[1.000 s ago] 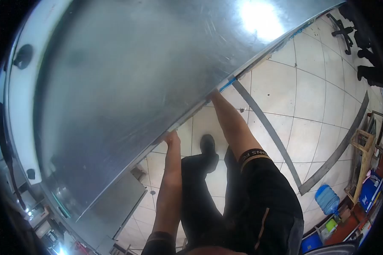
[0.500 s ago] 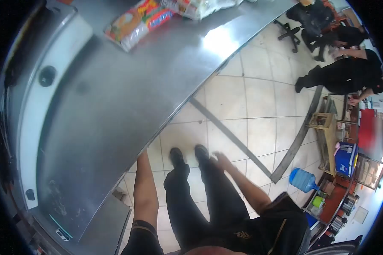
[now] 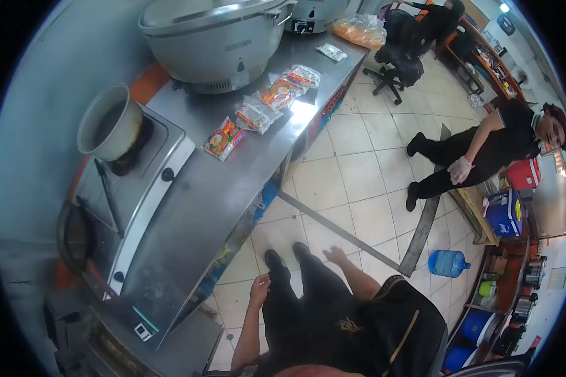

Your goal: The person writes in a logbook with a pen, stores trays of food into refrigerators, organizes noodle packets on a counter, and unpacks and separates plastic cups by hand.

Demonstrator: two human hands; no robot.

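My left hand point(image 3: 261, 291) hangs beside my left thigh, near the edge of the steel table point(image 3: 198, 251). Its fingers are loosely bent and apart, and I see nothing held in them. My right hand point(image 3: 336, 255) is out over the tiled floor by my right leg, fingers spread and holding nothing. On the table lies a red-and-yellow food packet point(image 3: 224, 139), with more packets point(image 3: 282, 92) behind it. A two-burner stove point(image 3: 152, 207) stands on the left, bearing a pot point(image 3: 114, 125) and dark tongs point(image 3: 109, 198).
A large rice cooker point(image 3: 220, 50) stands at the table's back. A co-worker point(image 3: 484, 147) wearing clear gloves is on the right; another person point(image 3: 431, 25) is by an office chair point(image 3: 399, 63). A blue water jug point(image 3: 448, 263) lies on the floor near shelves point(image 3: 506, 295).
My view has lifted, bringing the pot, rice cooker and more packets into sight. My left hand, hidden by the table edge before, now shows beside my leg. The co-worker has turned and come nearer.
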